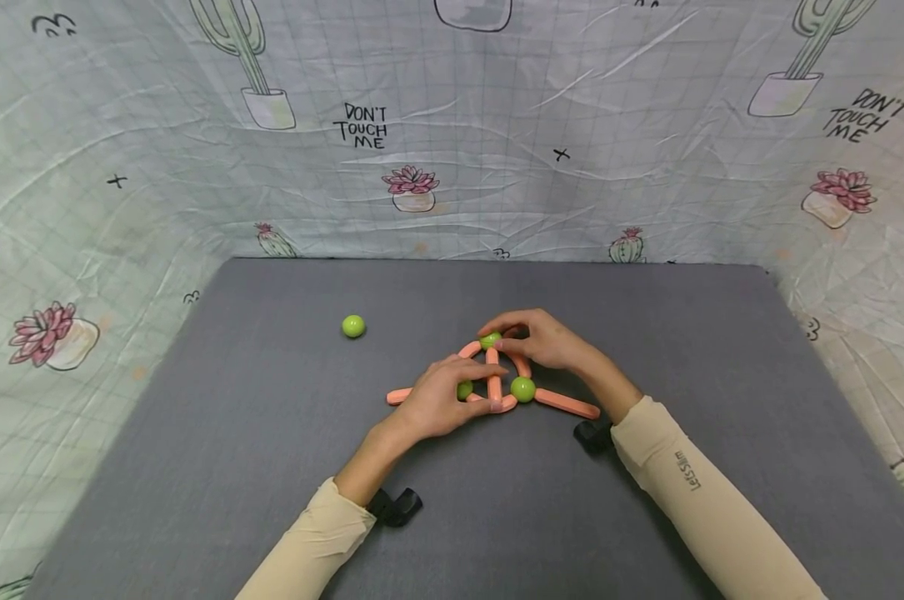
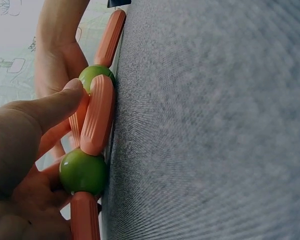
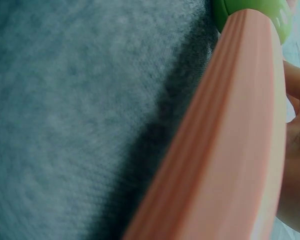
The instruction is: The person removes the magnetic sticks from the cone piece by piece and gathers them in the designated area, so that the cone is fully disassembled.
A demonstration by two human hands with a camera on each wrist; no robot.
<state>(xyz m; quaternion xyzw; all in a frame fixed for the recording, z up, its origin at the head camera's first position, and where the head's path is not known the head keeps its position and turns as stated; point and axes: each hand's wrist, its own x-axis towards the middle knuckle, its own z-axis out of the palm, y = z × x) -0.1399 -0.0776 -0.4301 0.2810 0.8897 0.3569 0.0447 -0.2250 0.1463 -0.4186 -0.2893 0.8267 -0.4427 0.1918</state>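
A toy frame of ribbed orange sticks and green balls lies on the grey table. My left hand (image 1: 438,398) pinches an upright orange stick (image 1: 493,385) near its lower end, between thumb and fingers. At the frame's far side my right hand (image 1: 547,340) grips the top green ball (image 1: 490,340), where that stick meets it. Curved orange sticks (image 1: 522,365) run down from this ball. The right green ball (image 1: 522,389) joins a straight stick (image 1: 567,403). Partly behind my left fingers is the left green ball (image 1: 463,389). A bent stick (image 2: 98,117) spans the lower balls in the left wrist view.
A loose green ball (image 1: 353,326) sits on the grey table (image 1: 287,433), to the left of the frame. Another orange stick (image 1: 398,397) sticks out leftward past my left hand. A printed cloth (image 1: 496,200) hangs behind the table.
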